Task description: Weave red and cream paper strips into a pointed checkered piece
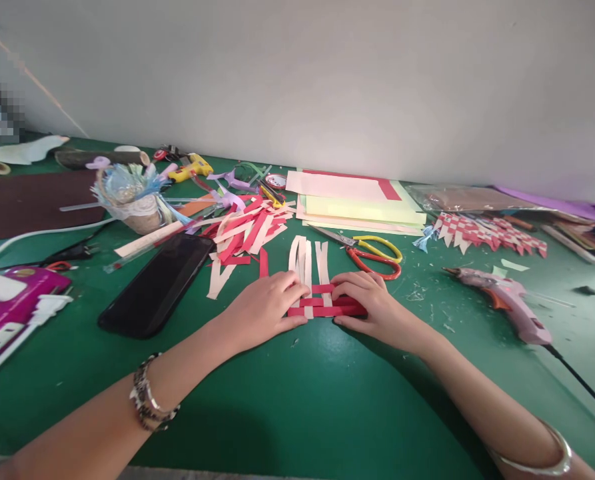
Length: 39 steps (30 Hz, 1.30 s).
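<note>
**Woven paper strips pinned flat by both hands**

Woven paper strips (pixel 322 299), red crossing cream, are lying on the green tabletop (pixel 297 400) mid-frame, directly in front of the person. Left hand (pixel 267 308) is pressing down on the weave's left edge, fingers curled over the cream strips, not clenched around anything. Right hand (pixel 377 308) is pressing on the right edge, fingertips resting flat on the red strips. Cream strip ends are sticking out past the weave toward the wall.

Scissors (pixel 372 253) with yellow and red handles are lying just behind the right hand. Loose strip pile (pixel 247 233), red and cream, is sitting behind the left hand, with a black phone (pixel 157 283) beside it to the left. Pink glue gun (pixel 507 303) is resting well to the right. Paper sheet stack (pixel 352 200) is lying near the wall, finished woven piece (pixel 487 233) to its right.
</note>
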{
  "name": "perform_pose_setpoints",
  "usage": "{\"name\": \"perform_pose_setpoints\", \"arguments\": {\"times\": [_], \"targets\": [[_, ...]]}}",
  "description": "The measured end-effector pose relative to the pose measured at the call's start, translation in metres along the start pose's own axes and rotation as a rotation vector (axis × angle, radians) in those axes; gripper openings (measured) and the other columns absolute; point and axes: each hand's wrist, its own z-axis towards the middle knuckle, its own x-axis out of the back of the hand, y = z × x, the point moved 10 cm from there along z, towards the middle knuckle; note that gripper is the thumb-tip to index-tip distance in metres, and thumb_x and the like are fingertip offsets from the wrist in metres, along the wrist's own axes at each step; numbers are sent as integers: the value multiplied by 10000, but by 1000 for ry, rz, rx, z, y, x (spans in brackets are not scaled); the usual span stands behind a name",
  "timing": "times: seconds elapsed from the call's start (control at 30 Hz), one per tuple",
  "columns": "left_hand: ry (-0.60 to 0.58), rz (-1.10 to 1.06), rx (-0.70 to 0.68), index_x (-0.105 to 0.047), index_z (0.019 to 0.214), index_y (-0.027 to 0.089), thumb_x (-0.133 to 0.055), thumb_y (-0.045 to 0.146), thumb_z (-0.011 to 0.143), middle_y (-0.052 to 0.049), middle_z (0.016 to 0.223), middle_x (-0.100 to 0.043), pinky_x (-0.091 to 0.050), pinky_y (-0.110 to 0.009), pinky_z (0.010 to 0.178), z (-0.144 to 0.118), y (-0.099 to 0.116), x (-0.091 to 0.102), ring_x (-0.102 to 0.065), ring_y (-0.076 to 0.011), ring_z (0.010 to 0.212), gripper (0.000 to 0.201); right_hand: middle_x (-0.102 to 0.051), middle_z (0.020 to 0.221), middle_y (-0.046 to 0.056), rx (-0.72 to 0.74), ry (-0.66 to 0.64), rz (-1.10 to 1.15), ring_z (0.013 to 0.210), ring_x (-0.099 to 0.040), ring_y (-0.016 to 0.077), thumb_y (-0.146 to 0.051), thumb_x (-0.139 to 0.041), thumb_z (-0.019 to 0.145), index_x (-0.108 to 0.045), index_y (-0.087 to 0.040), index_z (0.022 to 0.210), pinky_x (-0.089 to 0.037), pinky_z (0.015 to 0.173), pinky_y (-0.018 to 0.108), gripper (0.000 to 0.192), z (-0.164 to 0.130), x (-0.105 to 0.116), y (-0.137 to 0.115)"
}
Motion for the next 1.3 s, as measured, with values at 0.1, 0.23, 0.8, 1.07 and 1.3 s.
{"name": "perform_pose_setpoints", "arguments": {"times": [0.1, 0.23, 0.8, 1.07, 1.3], "targets": [[-1, 2, -14, -539, 1074, 183, -586, 318, 824, -47, 1037, -544, -438, -274, 710, 1, 1, 0, -556, -185, 889, 289, -531, 1170, 51, 4, 10, -1, 1067, -473, 227, -343, -512, 833, -526, -254, 979, -310, 939, 454, 172, 2, -1, -2], [1, 10, -28, -535, 1087, 184, -589, 317, 822, -53, 1054, -542, -440, -286, 736, 1, 3, 1, -544, -195, 922, 301, -532, 1163, 54, 13, 31, -47, 1063, -478, 227, -351, -520, 826, -501, -251, 1003, -301, 941, 457, 205, 3, 2, -2], [-7, 219, 20, -464, 1274, 203, -504, 414, 860, -94, 1304, -475, -436, -399, 878, -3, 0, -2, -478, -260, 1112, 467, -510, 1242, 71, 75, 15, -93, 1134, -449, 239, -333, -475, 835, -520, -252, 1154, -318, 960, 472, 332, 3, -2, -8], [13, 288, 10, -439, 1300, 170, -420, 427, 899, -105, 1381, -397, -336, -416, 993, -5, 3, -4, -360, -264, 1247, 477, -438, 1352, 79, 48, 3, -142, 1224, -398, 248, -453, -461, 839, -452, -219, 1267, -291, 1009, 481, 488, 2, -4, -2], [-67, 311, 29, -320, 1376, 167, -278, 445, 937, -60, 1454, -282, -233, -407, 1054, -7, -1, -17, -268, -226, 1314, 521, -311, 1445, 60, 64, -77, -153, 1322, -272, 249, -531, -410, 844, -299, -208, 1388, -252, 1050, 481, 642, 1, -15, -2]]}}
